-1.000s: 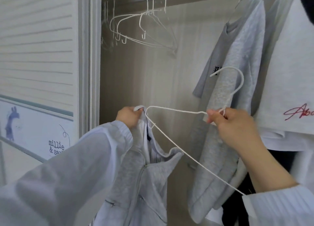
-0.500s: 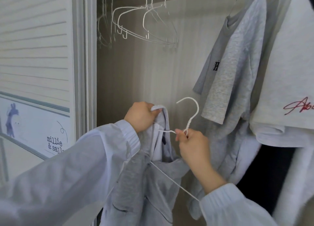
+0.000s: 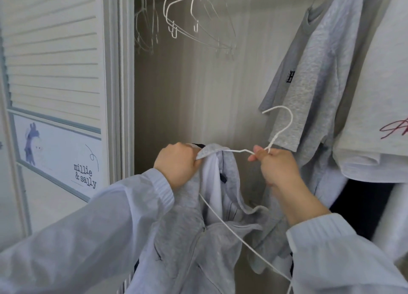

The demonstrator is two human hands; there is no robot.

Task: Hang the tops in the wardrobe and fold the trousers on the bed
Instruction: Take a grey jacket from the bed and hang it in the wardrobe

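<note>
Open wardrobe (image 3: 198, 95), interior back panel pale, hanging rail cut off by the top edge. Left hand (image 3: 176, 163): fingers curled tight around the collar edge of a grey zip-front top (image 3: 198, 245), held up in front of the wardrobe opening; fingertips hidden inside the bunched cloth. Right hand (image 3: 276, 168): thumb and forefinger pinch the neck of a white wire hanger (image 3: 280, 126) just below its hook, remaining fingers folded under and not clearly seen. One hanger arm runs into the collar of the top; the other slants down across the fabric and leaves the picture at the bottom edge. Lower half of the top cut off below. Empty white hangers (image 3: 198, 22) upper left, hooks out of view, the leftmost ones blurred. Grey T-shirt (image 3: 309, 73) and white printed top (image 3: 379, 95) hang at right, the latter's red lettering cut off by the frame edge. Louvred door (image 3: 55, 51) at left.
</note>
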